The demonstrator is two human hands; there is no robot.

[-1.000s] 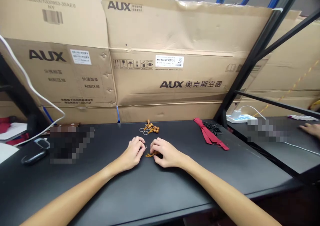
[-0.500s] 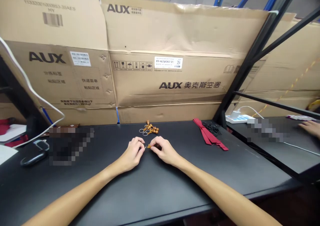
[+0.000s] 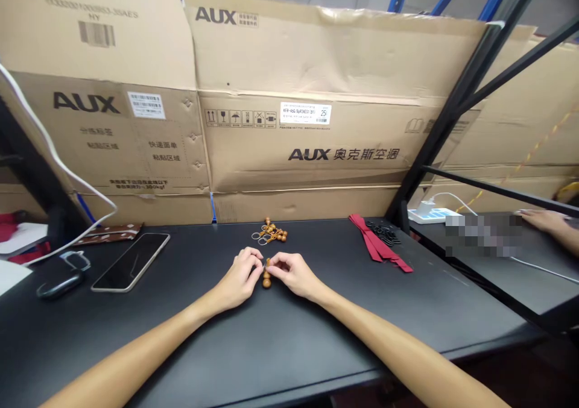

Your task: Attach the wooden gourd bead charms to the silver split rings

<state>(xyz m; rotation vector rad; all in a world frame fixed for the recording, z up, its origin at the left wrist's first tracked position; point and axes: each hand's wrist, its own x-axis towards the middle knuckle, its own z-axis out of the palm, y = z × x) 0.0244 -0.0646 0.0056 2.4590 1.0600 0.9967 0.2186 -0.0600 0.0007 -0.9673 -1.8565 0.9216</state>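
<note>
My left hand [image 3: 244, 278] is closed in a pinch, with a small glint of metal at the fingertips that looks like a key ring [image 3: 264, 266]. Facing it, my right hand [image 3: 292, 272] pinches the yellow-brown cord end of a wooden gourd-shaped pendant [image 3: 266, 280]. The pendant's rounded brown body shows between my two hands, close to the black tabletop. Fingers hide where cord and ring meet. Just beyond my hands lies a small heap of similar gourd keychains [image 3: 274, 234] with metal rings and cords.
Red ribbon strips [image 3: 380, 245] and a heap of black cords [image 3: 384, 233] lie at the right. A phone [image 3: 131, 263], a brown pouch [image 3: 111, 233] and a dark case [image 3: 61, 284] are at the left. Cardboard [image 3: 298, 173] stands behind. Another person's hand [image 3: 543, 220] is at far right.
The wooden gourd body has come into view below my fingertips, where only a bit of yellow-brown cord showed before. The other person's hand has shifted slightly left and away.
</note>
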